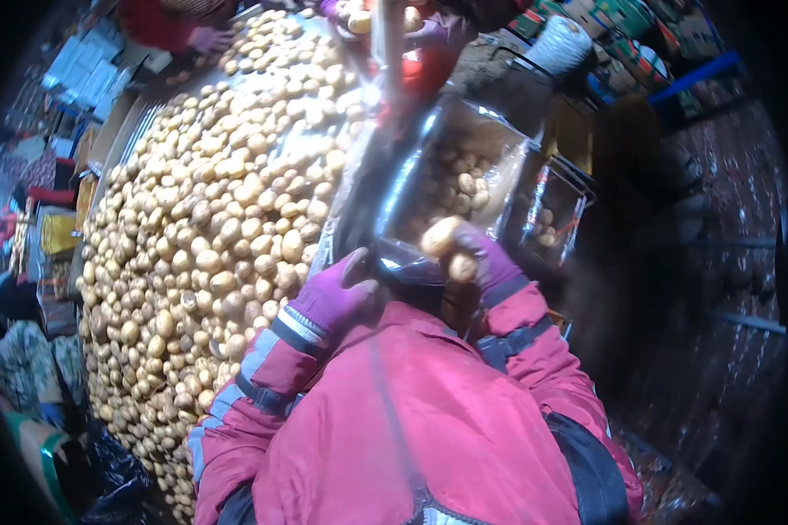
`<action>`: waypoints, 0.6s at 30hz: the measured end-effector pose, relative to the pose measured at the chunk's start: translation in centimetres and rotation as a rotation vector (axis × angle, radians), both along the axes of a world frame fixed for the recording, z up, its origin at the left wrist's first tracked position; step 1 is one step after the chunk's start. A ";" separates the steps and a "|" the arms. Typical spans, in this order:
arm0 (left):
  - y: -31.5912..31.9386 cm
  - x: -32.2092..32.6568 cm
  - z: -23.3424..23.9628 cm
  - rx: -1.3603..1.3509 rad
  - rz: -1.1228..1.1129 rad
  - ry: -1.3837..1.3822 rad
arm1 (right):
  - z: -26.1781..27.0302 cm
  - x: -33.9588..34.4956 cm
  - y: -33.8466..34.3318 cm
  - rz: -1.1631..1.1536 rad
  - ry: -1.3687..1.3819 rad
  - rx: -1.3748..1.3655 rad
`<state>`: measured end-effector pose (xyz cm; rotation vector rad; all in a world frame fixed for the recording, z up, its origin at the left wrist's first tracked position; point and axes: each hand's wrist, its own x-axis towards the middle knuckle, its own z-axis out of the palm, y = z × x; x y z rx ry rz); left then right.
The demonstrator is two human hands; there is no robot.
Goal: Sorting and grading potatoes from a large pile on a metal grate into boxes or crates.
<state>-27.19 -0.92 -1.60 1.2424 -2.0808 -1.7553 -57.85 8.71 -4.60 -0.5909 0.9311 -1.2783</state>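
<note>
My right hand (489,256), in a purple glove, is shut on potatoes; a larger one (441,237) and a smaller one (462,268) show at its fingers. It is over the near end of a box lined with clear plastic film (515,161), where several potatoes (469,187) lie. My left hand (335,292), gloved in purple too, is by the near edge of the sorting table (331,246). Its thumb and fingers are apart, and no potato shows in it. A broad heap of potatoes (223,223) spreads over the table to its left.
Beyond the lined box, a person in purple gloves holds potatoes (360,22). Another person's gloved hand (211,41) reaches to the heap's far end. A wire-handled crate (555,210) stands right of the box. Filled sacks (558,46) lie at the upper right.
</note>
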 end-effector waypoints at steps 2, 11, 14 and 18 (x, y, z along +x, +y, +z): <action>-0.3 -0.6 -0.3 -0.026 -0.052 -0.087 | -0.5 -5.7 3.4 -0.246 0.096 0.087; 0.1 1.3 -2.7 0.038 0.033 -0.060 | 1.3 -21.5 8.4 -0.971 0.387 0.272; 0.4 3.5 -3.5 0.067 0.130 -0.010 | 3.2 -17.1 4.7 -0.725 0.269 0.114; 0.4 7.0 -3.4 0.090 0.228 -0.001 | 0.4 -5.0 -0.8 -0.289 0.257 0.049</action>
